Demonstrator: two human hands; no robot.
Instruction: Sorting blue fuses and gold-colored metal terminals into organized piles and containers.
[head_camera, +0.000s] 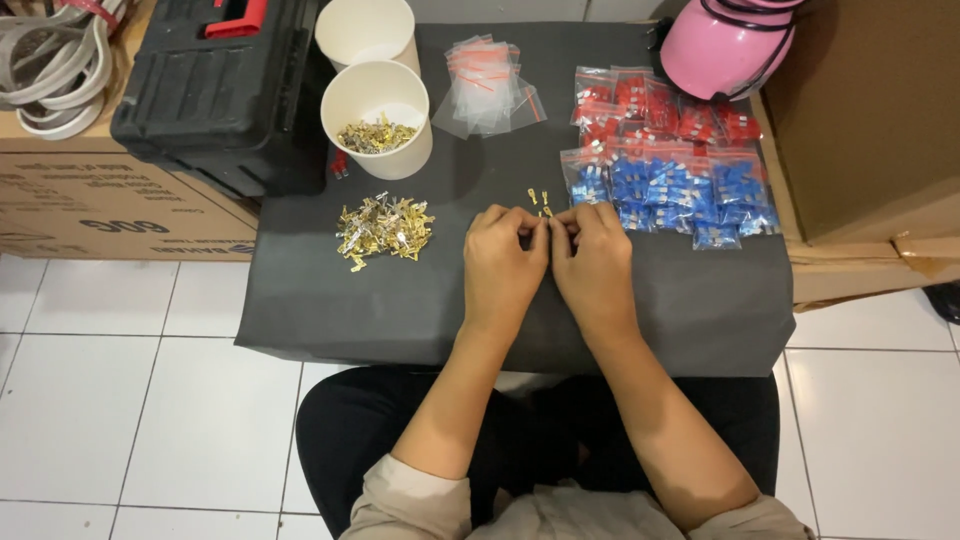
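My left hand (503, 262) and my right hand (594, 260) rest side by side on a dark grey mat (400, 300), fingertips curled together and pinching something small that the fingers hide. Just beyond the fingertips lie a few loose brass terminals (540, 199). A pile of brass terminals (384, 229) lies to the left of my left hand. Bags of blue connectors (680, 195) lie right of my right hand, with bags of red connectors (655, 108) behind them.
A white paper cup (378, 118) holds more brass terminals, with a second cup (366, 30) behind it. Empty clear zip bags (484, 84) lie mid-back. A black toolbox (220, 90) stands at left, a pink helmet (722, 42) at back right, cardboard boxes (860, 120) on both sides.
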